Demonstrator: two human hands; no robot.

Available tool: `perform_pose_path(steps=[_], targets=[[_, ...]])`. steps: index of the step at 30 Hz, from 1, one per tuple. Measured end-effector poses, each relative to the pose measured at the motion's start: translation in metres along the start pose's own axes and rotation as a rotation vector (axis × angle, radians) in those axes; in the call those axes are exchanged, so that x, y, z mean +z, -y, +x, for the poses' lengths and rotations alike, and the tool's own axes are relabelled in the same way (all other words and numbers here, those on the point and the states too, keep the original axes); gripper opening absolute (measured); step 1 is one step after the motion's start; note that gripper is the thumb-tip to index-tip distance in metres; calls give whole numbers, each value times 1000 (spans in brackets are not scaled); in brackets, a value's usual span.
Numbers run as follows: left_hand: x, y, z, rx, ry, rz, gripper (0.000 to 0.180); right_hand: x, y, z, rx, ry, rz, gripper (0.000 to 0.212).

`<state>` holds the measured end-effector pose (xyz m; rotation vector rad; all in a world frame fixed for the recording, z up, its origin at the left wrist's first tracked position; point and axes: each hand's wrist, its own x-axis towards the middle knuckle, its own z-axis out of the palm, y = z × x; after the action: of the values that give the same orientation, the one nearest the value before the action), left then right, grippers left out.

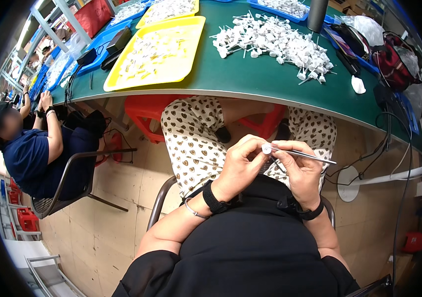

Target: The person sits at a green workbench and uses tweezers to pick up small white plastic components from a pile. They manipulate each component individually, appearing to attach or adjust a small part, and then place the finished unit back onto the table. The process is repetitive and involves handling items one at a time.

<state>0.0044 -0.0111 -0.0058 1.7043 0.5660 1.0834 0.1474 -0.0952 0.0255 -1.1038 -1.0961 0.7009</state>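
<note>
As the left hand [244, 159] pinches a white part [266, 148], the right hand [301, 168] grips a metal tool [315, 157] (below the table's near edge [250, 92]); tool-work seems underway, next needing steadiness.

own hands [244, 161]: 2 | metal tool [312, 157]: 1 | held white piece [266, 148]: 1

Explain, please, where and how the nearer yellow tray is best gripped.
Probably by the yellow tray's raised rim, from the person's side: left hand at the near left corner, right hand along the right wall. It lies flat on the green table; a dark box crowds its left side, and loose pieces inside need it kept level.
</note>
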Motion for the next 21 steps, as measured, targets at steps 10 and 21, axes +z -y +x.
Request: perform_pose_path(steps=[10,21], targets=[[2,0,-1,-2,-21,-21,10,-2,-7,1,-226,5,-254,16],[4,10,-3,118,-70,162,14,3,-9,-5,-155,-50,-223,16]])
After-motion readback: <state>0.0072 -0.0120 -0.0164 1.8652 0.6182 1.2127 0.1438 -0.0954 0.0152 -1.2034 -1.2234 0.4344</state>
